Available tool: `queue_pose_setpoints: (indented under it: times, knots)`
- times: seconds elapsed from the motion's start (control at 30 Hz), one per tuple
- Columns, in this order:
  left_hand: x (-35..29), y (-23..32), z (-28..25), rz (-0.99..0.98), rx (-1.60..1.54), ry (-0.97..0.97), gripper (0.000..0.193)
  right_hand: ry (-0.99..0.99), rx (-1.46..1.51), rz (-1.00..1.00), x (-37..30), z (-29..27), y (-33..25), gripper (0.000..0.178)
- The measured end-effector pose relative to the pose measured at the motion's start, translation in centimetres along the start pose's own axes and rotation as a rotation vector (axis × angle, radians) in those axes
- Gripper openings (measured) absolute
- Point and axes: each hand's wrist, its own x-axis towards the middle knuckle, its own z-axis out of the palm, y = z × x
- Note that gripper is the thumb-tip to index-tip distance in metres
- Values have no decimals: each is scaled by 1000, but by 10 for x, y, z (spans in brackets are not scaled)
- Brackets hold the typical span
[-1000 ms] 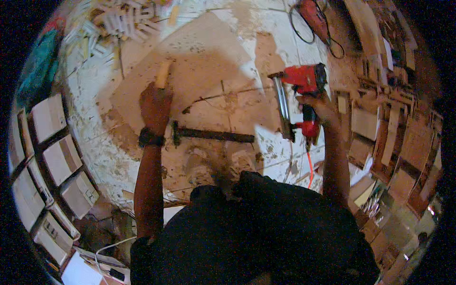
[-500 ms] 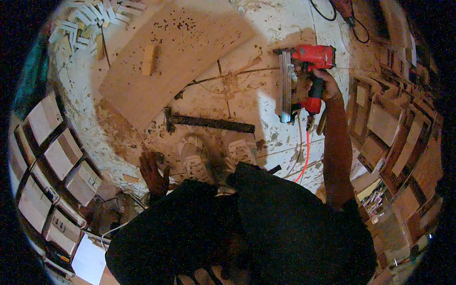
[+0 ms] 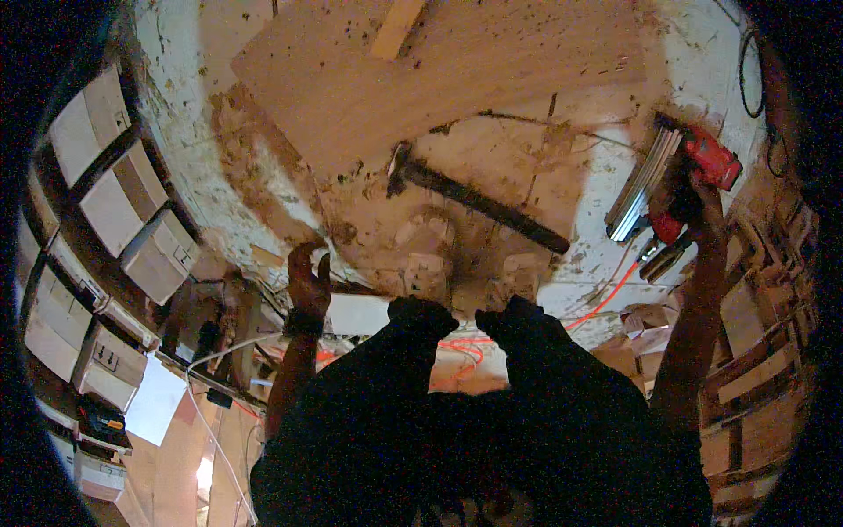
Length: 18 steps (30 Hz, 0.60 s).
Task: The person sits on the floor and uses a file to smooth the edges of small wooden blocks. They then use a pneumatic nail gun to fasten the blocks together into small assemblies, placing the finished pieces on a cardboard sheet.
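My right hand [image 3: 698,206] grips a red nail gun [image 3: 676,180] at the right side of the dusty workbench [image 3: 527,167], its silver magazine slanting down to the left. An orange hose [image 3: 606,303] trails from the gun toward my body. My left hand [image 3: 307,281] hangs at the bench's near left edge, fingers loosely curled, holding nothing. A dark hammer [image 3: 479,202] lies on the bench between my hands. Beyond it lies a large plywood sheet [image 3: 421,70] with a small wooden block [image 3: 397,28] on top.
Pale wooden boxes [image 3: 114,202] are stacked in rows along the left. Wooden frames and slats [image 3: 746,351] pile up at the right. Cables and a white sheet [image 3: 158,400] sit below the bench at lower left. A black cord [image 3: 746,61] lies at the bench's far right.
My left hand has left the wooden block on the plywood and drawn back to the bench's near left edge. The view has tilted down; my right hand keeps hold of the nail gun.
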Motion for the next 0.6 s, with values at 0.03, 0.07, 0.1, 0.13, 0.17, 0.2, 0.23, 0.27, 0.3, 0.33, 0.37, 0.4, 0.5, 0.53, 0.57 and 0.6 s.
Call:
queue_pose_setpoints:
  times: [0.03,0.07,0.1,0.13,0.17,0.2,0.23,0.27,0.3,0.33,0.37,0.4,0.5,0.53,0.57,0.6]
  knots:
    - [-4,3,-7,-45,5,-1,21,-39,-115,67,-3,-2,-5,46]
    - [-9,6,-14,-106,-9,-5,23,-17,-222,110,-3,-4,-7,45]
    - [-16,9,-25,-246,-12,-88,27,2,-181,61,-4,-8,-9,43]
    - [-26,14,-31,-468,-152,-119,30,17,-212,43,-2,-12,-7,41]
    - [-39,21,-39,-385,-158,-128,30,31,-243,21,0,-19,-5,39]
    - [-56,29,-51,-448,-147,-186,31,41,-270,5,3,-24,1,37]
    - [-76,40,-64,-516,-161,-263,32,88,-236,16,9,-29,6,31]
    - [-97,51,-76,-649,-154,-369,33,-10,-272,-32,9,-35,11,32]
    - [-117,61,-88,-712,-155,-437,33,-39,-321,-43,11,-42,14,33]
    - [-138,71,-98,-708,-162,-463,34,-109,-382,-102,10,-48,15,33]
    - [-162,82,-107,-703,-173,-487,34,-54,-521,-148,5,-54,16,37]
    - [-188,91,-118,-697,-179,-508,35,28,-693,-209,-5,-60,17,41]
    - [-263,109,-153,-684,-199,-538,36,206,-1049,-408,-46,-64,22,54]
    - [-287,113,-164,-687,-201,-541,37,199,-965,-432,-69,-64,29,51]
    - [-311,117,-175,-693,-202,-545,37,184,-1027,-444,-93,-64,37,49]
    - [-335,123,-185,-703,-207,-549,38,136,-1186,-435,-120,-65,45,42]
